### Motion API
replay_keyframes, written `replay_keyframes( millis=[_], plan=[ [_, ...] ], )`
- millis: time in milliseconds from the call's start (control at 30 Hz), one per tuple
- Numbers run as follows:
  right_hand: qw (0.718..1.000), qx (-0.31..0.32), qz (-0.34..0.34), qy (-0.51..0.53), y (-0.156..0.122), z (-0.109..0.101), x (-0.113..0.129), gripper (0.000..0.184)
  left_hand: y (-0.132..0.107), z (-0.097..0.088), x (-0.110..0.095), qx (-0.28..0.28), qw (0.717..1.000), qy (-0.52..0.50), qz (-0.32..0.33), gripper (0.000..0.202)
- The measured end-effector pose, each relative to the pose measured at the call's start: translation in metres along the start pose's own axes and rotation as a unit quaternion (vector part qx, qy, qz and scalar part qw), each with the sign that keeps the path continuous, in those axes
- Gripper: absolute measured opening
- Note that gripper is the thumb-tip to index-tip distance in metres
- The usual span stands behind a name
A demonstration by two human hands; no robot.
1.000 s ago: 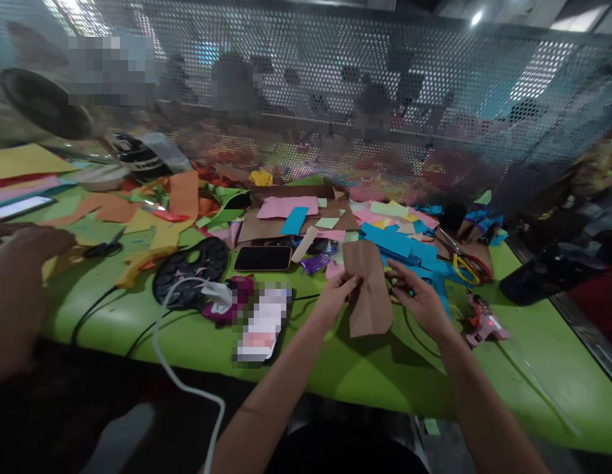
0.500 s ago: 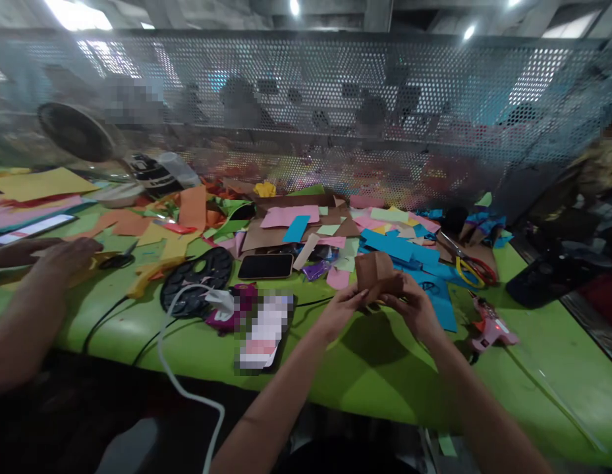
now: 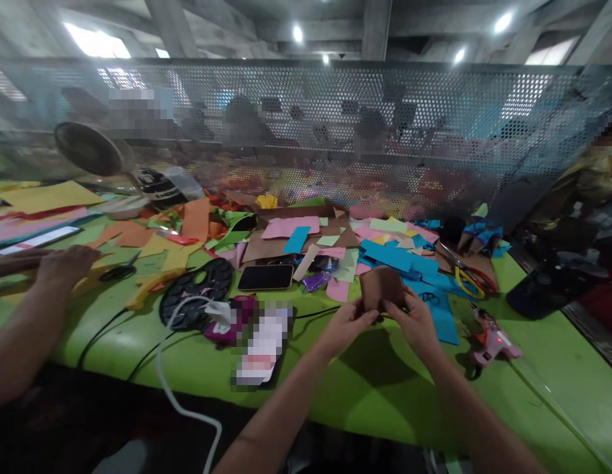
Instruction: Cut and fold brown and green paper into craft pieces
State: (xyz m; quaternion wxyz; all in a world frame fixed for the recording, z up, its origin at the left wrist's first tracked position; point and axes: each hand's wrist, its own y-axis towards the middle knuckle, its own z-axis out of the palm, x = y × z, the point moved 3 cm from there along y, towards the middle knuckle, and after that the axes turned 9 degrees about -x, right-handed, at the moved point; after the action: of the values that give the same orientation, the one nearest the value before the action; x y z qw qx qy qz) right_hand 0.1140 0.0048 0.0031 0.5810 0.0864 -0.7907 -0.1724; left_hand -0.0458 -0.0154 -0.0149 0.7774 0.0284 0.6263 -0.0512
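A folded piece of brown paper (image 3: pixel 382 288) is held up over the green table, between both hands. My left hand (image 3: pixel 349 324) is closed on its lower left edge, the thumb in front. On its lower right, my right hand (image 3: pixel 415 317) also grips it, thumb pressed on the front face. Something thin and yellow shows just under the paper, too small to name. Behind it lie blue paper strips (image 3: pixel 392 255). To the right of my right hand, a pink glue gun (image 3: pixel 494 339) rests on the table, a small red light showing on it.
Scissors (image 3: pixel 468 276) lie at the back right. Two phones (image 3: pixel 265 277), a purple tissue pack (image 3: pixel 231 321) and a black palette (image 3: pixel 197 289) are left of my hands. A co-worker's hands (image 3: pixel 63 270) work at far left. A perforated metal screen (image 3: pixel 306 131) stands behind the table.
The brown paper has turned so that a broad face is toward me, and my thumbs have shifted onto it. The whole view has tilted up slightly.
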Motion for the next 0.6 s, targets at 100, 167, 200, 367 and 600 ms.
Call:
replay_keyframes(
  millis=[100, 167, 200, 367, 600],
  plan=[
    [1.0, 0.007, 0.004, 0.008, 0.0, 0.002, -0.004, 0.02, 0.002, 0.001, 0.001, -0.025, 1.0, 0.01, 0.013, 0.042],
    [1.0, 0.012, 0.009, 0.014, 0.0, 0.002, -0.006, 0.02, 0.004, 0.0, 0.001, -0.034, 0.999, 0.019, 0.023, 0.038],
    [1.0, 0.011, 0.011, 0.017, -0.001, 0.002, -0.007, 0.021, 0.005, 0.0, 0.001, -0.037, 0.999, 0.023, 0.025, 0.036],
    [0.997, -0.004, 0.026, 0.066, -0.002, -0.002, -0.002, 0.028, 0.006, -0.001, 0.001, -0.046, 0.998, 0.036, 0.017, 0.029],
    [0.992, -0.052, 0.055, 0.096, 0.0, -0.01, -0.003, 0.025, 0.005, -0.001, 0.007, -0.01, 0.996, 0.089, 0.0, 0.029]
  ],
)
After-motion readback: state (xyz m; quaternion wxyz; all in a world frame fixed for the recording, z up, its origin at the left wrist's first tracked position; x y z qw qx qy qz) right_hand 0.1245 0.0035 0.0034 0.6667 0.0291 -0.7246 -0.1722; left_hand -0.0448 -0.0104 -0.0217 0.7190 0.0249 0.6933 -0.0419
